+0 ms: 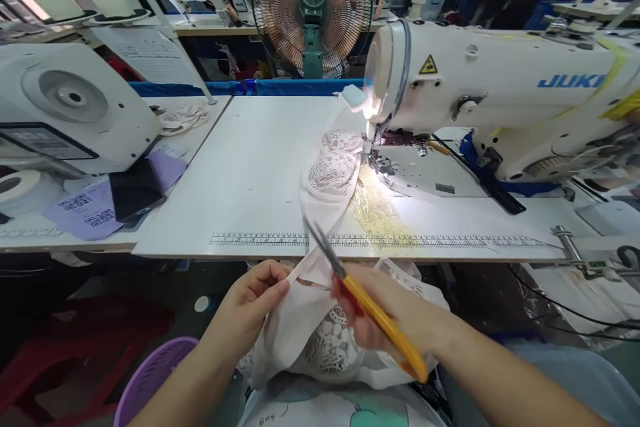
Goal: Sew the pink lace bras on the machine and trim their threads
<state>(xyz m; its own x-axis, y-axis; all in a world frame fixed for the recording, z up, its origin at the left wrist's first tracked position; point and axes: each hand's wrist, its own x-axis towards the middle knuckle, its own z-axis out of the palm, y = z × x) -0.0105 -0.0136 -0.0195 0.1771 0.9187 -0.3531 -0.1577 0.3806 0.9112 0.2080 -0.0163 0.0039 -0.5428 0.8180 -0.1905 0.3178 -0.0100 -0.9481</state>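
The left hand (pixel 253 303) pinches a folded edge of the white lace garment (pixel 325 343) between thumb and fingertips, wrist low over the lap, forearm rising from the lower left; the pinch seems meant to draw the cloth taut and lift its edge toward the blades. The right hand (pixel 400 323) is closed around the orange-handled snips (pixel 367 307), handle lying along the palm, blades pointing up and left over the stretched strip just beside the left thumb; the forearm comes in from the lower right, wrist turned slightly inward. The garment is bunched on the lap between both hands, and a band of it climbs over the edge of the desk (pixel 250 173) to the needle of the sewing machine (pixel 500 93), likely so that the piece hangs close while it is handled. A printed ruler (pixel 450 240) runs along the desk's front edge; a purple basket (pixel 150 373) sits low on the left; a second machine (pixel 75 107) and a dark phone (pixel 135 190) lie farther left; a fan (pixel 313 7) stands behind.
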